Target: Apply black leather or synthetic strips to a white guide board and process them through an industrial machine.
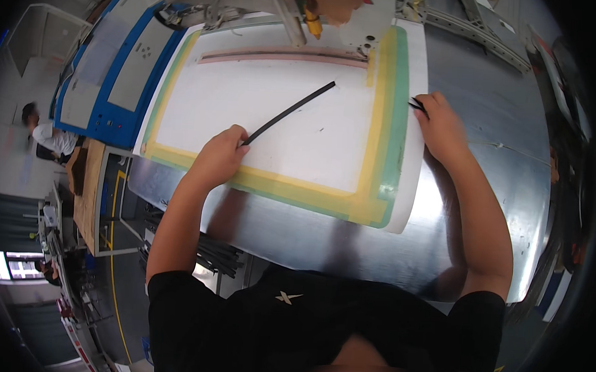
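Observation:
My left hand (221,155) pinches the near end of a long, thin black strip (289,112). The strip slants up to the right across a white sheet (300,146) bordered with yellow and green tape. Beyond the sheet's right border, my right hand (442,123) is closed on a small dark tool (416,105) with two pointed tips, perhaps tweezers; most of it is hidden in the fingers. Its tips point left, toward the green tape (395,124). A tiny dark scrap (322,129) lies on the sheet below the strip.
Along the sheet's far side runs a pinkish slotted bar (284,56), below a machine head with a yellow nozzle (313,25). The shiny metal table (289,242) extends around the sheet. A blue and grey cabinet (116,78) stands left. A person (51,137) is farther off at left.

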{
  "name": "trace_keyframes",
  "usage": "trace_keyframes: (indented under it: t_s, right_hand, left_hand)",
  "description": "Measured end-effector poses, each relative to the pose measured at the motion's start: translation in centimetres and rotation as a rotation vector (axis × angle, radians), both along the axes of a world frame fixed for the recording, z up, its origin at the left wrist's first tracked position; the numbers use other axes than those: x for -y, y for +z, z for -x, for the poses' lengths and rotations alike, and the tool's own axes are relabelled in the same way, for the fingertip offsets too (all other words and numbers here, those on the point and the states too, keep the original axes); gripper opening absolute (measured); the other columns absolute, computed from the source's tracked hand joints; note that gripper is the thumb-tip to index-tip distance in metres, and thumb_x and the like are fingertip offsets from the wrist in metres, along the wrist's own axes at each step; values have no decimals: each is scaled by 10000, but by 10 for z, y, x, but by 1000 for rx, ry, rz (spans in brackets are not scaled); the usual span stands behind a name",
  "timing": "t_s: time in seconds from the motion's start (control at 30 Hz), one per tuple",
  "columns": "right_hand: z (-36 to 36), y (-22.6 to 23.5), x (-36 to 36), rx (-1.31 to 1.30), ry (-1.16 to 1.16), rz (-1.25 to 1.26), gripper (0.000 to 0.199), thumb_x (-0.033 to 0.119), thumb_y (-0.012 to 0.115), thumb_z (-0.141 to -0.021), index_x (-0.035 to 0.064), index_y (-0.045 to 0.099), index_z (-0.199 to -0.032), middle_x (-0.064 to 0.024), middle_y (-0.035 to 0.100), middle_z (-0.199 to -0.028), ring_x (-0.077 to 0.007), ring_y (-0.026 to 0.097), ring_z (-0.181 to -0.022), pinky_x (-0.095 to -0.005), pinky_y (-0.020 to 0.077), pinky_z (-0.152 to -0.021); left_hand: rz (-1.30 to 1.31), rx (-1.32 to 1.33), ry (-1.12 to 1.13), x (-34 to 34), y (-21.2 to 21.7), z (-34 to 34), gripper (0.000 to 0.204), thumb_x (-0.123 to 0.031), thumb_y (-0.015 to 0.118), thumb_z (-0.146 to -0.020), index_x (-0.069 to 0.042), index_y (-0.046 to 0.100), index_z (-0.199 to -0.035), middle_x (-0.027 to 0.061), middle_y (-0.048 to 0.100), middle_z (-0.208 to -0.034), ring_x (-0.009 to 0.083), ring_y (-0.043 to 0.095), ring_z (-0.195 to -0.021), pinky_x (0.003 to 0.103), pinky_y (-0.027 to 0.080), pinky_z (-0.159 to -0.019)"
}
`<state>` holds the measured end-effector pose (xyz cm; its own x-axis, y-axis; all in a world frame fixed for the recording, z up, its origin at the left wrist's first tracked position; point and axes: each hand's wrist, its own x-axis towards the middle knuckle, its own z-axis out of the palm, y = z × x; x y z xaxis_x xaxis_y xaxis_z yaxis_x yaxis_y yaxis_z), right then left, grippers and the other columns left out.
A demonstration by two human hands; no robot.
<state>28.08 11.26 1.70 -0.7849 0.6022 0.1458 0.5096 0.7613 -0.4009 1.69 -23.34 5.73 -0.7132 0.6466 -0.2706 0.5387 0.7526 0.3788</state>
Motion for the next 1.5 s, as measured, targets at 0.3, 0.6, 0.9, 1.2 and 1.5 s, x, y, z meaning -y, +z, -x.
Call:
trace_keyframes:
  t_s: [0.3,0.6,0.9,1.2,1.5]
  right_hand:
    - [-10,-15,-28,-65,127,-15,278,155,589,-1036,44,628,-1288,-162,633,-1257,-400,628,-1171,-444,510,-977]
    - [-5,-34,-48,-77,146,-99,317,158,541,-1071,15,609,-1345,-151,640,-1274,-339,638,-1185,-396,493,-1024]
    - [-9,-36,-51,-33,141,-155,327,175,550,-1070,19,613,-1351,-159,637,-1264,-333,635,-1185,-392,495,-1020]
    - [-7,-34,-50,-58,151,-131,337,169,534,-1083,-15,589,-1359,-199,622,-1270,-377,612,-1195,-415,473,-1044]
    - [-11,-39,-60,-42,186,-126,341,180,529,-1089,5,597,-1373,-162,630,-1310,-343,622,-1222,-394,477,-1058]
  left_hand:
    - [-230,-118,131,127,48,15,148,-74,645,-929,2,618,-1053,138,683,-838,263,675,-755,373,509,-690]
    - [-674,-110,772,319,47,44,149,-93,756,-934,-55,673,-1053,6,643,-806,117,653,-713,249,470,-630]
    - [-318,-951,760,394,-4,83,186,-197,704,-988,-13,721,-1006,145,739,-870,312,737,-802,394,572,-736]
    - [15,-708,605,345,-157,29,221,-228,611,-1015,-32,711,-1032,247,687,-1029,462,675,-956,535,536,-840]
    - [141,-418,616,286,-200,-15,246,-193,646,-976,-24,663,-1154,245,678,-1107,450,673,-1060,511,550,-915]
